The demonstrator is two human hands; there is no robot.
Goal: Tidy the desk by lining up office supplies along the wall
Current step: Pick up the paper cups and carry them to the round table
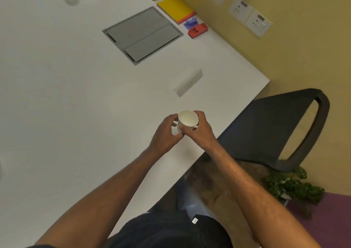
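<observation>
Both hands, left hand (167, 132) and right hand (199, 130), closed around small white paper cup (188, 121), upright, above white table (76, 96) near its edge. Row of coloured supplies far ahead-right along yellow wall (237, 44): red block (197, 30), purple piece (190, 23), yellow notepad (175, 8). Right hand nearer wall.

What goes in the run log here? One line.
hands: left hand and right hand grip white paper cup | cup: upright, empty | row: at wall
</observation>
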